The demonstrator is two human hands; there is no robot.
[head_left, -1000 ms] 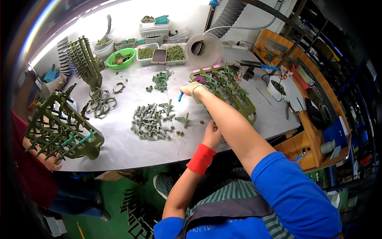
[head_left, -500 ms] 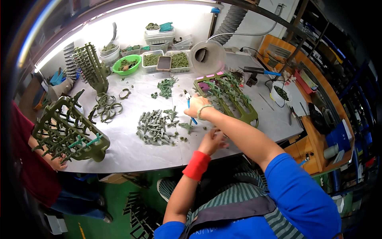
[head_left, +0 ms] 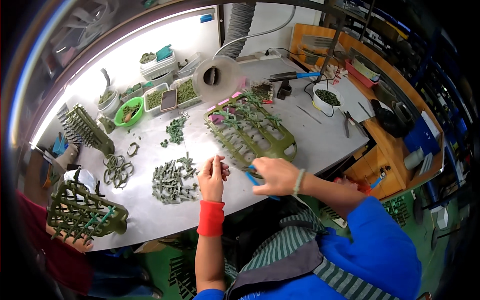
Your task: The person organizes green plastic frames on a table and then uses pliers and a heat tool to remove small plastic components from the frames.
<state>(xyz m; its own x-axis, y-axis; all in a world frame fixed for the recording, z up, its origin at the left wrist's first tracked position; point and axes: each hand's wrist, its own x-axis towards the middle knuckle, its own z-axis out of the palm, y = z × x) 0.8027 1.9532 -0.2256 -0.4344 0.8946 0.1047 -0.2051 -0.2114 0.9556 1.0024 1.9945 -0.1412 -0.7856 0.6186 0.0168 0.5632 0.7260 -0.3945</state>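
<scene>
My right hand [head_left: 274, 176] is closed round blue-handled nippers [head_left: 251, 178], at the near corner of an olive-green wax-like frame [head_left: 287, 146] studded with small branched pieces; the nippers' jaws are hard to make out. My left hand [head_left: 212, 176], below a red wristband, has its thumb and fingers pressed together. Whatever they pinch is hidden. Just left of it lies a pile of small grey-green pieces [head_left: 172, 182]. Farther back sit a small heap of dark green bits [head_left: 175, 131] and several green rings [head_left: 118, 171].
Bins of green pellets [head_left: 186, 91], a phone [head_left: 169, 100], a green bowl [head_left: 128, 112] and a translucent hood [head_left: 216, 79] line the back. Pliers [head_left: 346, 124] and a white pot [head_left: 327, 98] are right. At left, a person in dark red touches another studded green frame [head_left: 90, 210].
The view has swung right. My right hand has drawn back toward me and right with the nippers, to the frame's near corner. My left hand has risen beside the grey-green pile, its fingers now pinched.
</scene>
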